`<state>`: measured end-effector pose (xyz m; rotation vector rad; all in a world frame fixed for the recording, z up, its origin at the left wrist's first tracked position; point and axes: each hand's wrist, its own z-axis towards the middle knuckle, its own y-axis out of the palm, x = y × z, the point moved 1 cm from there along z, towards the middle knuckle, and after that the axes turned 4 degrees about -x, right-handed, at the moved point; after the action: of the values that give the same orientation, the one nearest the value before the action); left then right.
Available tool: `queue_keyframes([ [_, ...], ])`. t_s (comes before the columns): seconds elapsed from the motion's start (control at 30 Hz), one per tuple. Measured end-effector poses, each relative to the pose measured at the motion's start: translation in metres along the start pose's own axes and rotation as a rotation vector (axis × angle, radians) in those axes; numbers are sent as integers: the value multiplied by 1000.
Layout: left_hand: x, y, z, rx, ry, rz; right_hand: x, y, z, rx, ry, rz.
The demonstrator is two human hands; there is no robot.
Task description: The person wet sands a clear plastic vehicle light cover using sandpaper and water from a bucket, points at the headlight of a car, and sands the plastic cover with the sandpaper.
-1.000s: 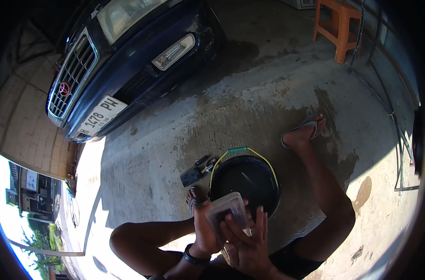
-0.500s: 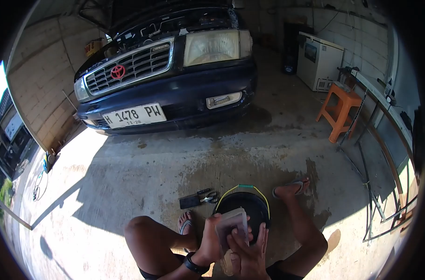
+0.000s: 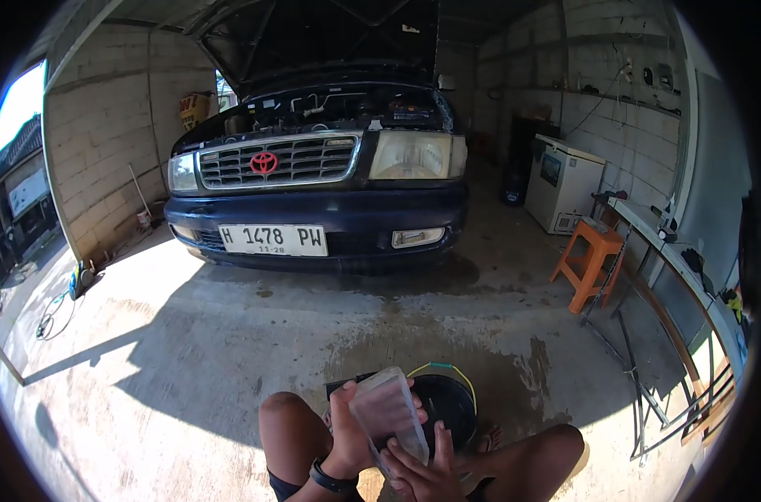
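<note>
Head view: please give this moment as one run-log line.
left hand: holds clear rectangular piece | right hand: fingers at its lower end | black bucket: partly behind piece | car: hood raised

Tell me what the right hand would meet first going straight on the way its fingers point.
The right hand would likely meet the clear box first; it seems to be touching it. Beyond, the black bucket appears lower down, though depth is unclear in this view.

Container: seen as clear, tinged pinkish-grey
Bucket: coloured black
Handle: coloured yellow, its grip green
Car: painted dark blue, emblem finished in red
Number plate: lettered black on white
Stool: coloured orange
</note>
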<state>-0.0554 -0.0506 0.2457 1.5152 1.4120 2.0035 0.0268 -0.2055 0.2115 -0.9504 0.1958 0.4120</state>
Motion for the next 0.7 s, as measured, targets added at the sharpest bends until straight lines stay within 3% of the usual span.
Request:
queue_keyframes([
  [0.1,-25,0,1,-48,-96,70,17,-9,19,54,154,125],
  [0.13,-30,9,2,61,-138,75,20,-9,26,65,231,207],
  [0.17,-27,-2,8,-32,-114,-29,17,-16,34,81,129,8],
  [0.2,-18,-13,18,-134,-85,-130,12,-15,32,46,121,13],
  [0.3,22,-21,33,-34,25,-116,13,-1,19,-89,77,-76],
  [0.4,0,-13,51,79,-62,132,49,-16,63,-56,120,12],
  [0.53,44,-47,90,78,0,-90,56,26,65,-121,85,31],
  [0.7,30,-88,126,212,-60,-172,96,53,126,-191,211,70],
])
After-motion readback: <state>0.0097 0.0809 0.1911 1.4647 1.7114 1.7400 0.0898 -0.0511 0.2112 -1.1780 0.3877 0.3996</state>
